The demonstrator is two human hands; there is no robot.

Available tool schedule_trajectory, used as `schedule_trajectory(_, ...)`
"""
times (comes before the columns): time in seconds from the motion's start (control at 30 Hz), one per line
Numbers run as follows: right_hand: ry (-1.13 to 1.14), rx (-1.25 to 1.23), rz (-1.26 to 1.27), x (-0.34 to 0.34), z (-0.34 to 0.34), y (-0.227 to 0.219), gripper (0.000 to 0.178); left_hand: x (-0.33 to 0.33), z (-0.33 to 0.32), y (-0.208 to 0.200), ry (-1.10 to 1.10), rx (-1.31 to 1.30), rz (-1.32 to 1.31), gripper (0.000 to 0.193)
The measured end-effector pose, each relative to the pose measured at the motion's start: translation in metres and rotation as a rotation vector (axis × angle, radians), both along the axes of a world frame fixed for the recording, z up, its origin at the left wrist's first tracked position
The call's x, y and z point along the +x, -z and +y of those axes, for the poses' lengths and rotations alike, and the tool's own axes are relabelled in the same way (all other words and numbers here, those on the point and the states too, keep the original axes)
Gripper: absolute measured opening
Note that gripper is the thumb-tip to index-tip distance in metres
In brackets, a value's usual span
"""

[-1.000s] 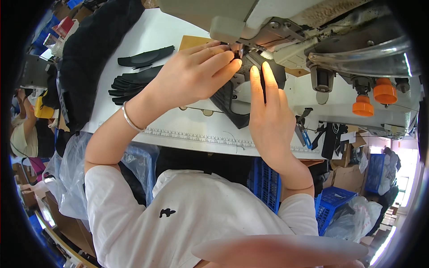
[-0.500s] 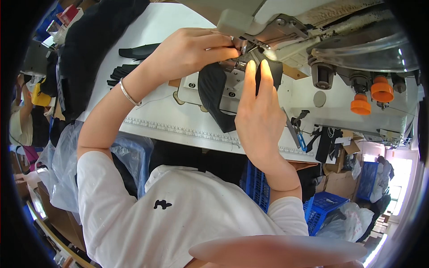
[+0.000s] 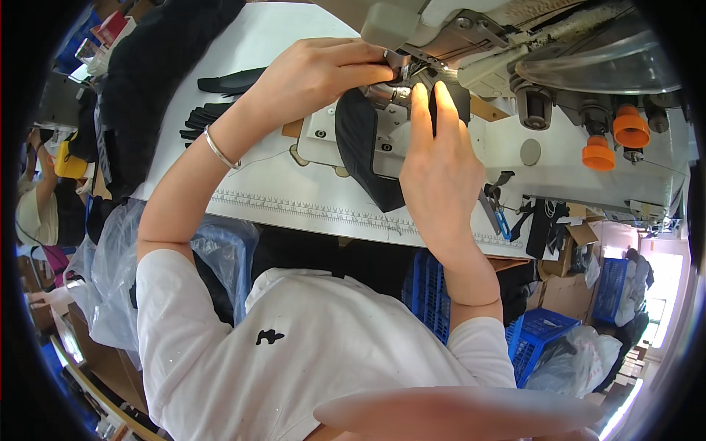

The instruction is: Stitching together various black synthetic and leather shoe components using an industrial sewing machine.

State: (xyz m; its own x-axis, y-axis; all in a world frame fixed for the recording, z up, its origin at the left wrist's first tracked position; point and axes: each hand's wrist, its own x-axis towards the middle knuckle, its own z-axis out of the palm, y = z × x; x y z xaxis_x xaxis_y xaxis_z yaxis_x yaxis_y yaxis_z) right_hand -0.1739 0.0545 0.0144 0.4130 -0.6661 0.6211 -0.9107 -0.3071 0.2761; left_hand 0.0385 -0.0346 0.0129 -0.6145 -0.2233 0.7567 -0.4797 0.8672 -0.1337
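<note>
My left hand [image 3: 312, 79] reaches in from the left to the small metal attachment [image 3: 398, 66] beside the needle area of a sewing machine [image 3: 471, 38]. Its thumb and fingers are closed there; what they pinch is hidden. My right hand [image 3: 445, 173] presses forward from below, index and middle fingers stretched out and apart on a dark fabric piece [image 3: 461, 103] under the lit needle area. A black fabric strip [image 3: 356, 140] loops down from the attachment over the metal machine plate [image 3: 318, 143], its lower end close to my right wrist.
Cut black strips [image 3: 206, 117] and a large black cloth [image 3: 176, 51] lie at the left. A ruler scale [image 3: 294, 204] runs along the table's front edge. Blue-handled snips [image 3: 502, 220] lie right of my right hand. Orange knobs [image 3: 631, 126] hang from the machine; blue crates [image 3: 544, 331] stand lower right.
The whole view has shifted slightly. The black strip's loop sits a little farther right, and my right hand is still stretched over the fabric. My left hand stays at the attachment.
</note>
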Motion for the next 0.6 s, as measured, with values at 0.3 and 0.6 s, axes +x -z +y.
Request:
schedule_trajectory(0.3,-0.009,-0.057,-0.051,-0.010,-0.009,0.003,0.047,0.001,-0.002,0.004,-0.004,0.017,0.089,0.029)
schedule_trajectory(0.6,-0.273,0.468,-0.863,-0.076,-0.091,0.044,0.023,-0.023,0.039,0.008,-0.214,-0.157,0.131,0.021)
